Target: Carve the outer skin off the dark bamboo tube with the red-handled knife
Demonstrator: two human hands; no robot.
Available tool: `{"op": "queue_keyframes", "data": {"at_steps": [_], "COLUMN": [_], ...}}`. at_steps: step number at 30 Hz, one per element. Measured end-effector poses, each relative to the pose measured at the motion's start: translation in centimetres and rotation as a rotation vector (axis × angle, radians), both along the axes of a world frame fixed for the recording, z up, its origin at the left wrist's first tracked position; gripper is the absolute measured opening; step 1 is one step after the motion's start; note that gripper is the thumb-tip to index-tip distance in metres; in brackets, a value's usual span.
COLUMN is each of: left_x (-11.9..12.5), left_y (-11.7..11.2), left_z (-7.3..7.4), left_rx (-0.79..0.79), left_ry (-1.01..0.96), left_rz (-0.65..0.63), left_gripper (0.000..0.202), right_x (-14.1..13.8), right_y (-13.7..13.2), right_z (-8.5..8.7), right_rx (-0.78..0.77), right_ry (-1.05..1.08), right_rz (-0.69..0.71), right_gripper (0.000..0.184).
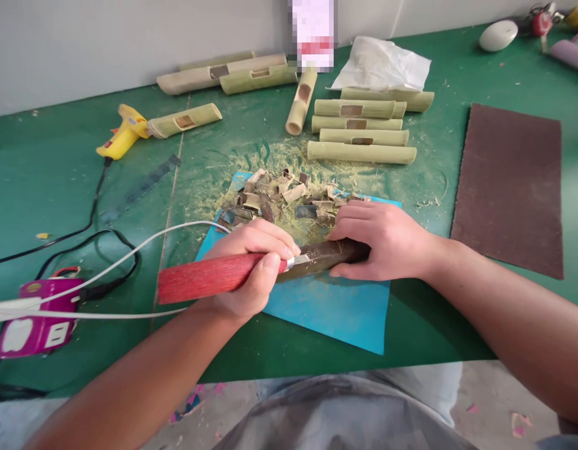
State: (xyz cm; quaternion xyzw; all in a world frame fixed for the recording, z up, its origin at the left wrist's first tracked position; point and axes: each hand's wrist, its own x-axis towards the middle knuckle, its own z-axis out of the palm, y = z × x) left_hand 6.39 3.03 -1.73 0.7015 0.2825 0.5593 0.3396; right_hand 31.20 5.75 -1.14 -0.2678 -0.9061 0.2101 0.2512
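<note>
My left hand is wrapped round a knife with a red wooden handle. Its short metal blade, pointing right, lies against a dark brown bamboo tube. The far end of that tube sits in the grip of my right hand, thumb on the near side and fingers on the far side. Beneath both hands lies a blue sheet. Just beyond them on the sheet is a heap of bamboo scraps and shavings.
Several green bamboo tubes with cut openings lie at the back. A yellow glue gun, a magenta power strip and cables are on the left. Brown sandpaper lies right, with a white mouse behind. White paper rests by the tubes.
</note>
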Motion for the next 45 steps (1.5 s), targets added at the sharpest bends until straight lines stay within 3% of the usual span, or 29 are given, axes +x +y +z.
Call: {"op": "queue_keyframes", "data": {"at_steps": [8,18,32,45], "left_x": [0.06,0.14,0.22,0.72], "left_y": [-0.06,-0.08,-0.05,0.26], "left_z": [0.15,-0.01,0.12,0.22], "left_rx": [-0.007,-0.029,-0.021,-0.016], "left_ry": [0.077,-0.023,-0.001,0.002], "left_rz": [-0.002,0.021,0.025,0.126], "left_gripper": [0.019,0.023,0.022,0.032], "right_x": [-0.03,0.04,-0.01,0.05], "right_y": [-0.02,-0.02,0.03,0.03], "right_z": [-0.07,-0.01,0.02,0.03], "right_rx": [0.015,0.004,0.009,-0.008], "right_ry": [0.008,0.011,0.010,0.006], "right_rz": [0.005,0.005,0.003,0.007], "right_gripper": [0.029,0.028,0.027,0.027]}}
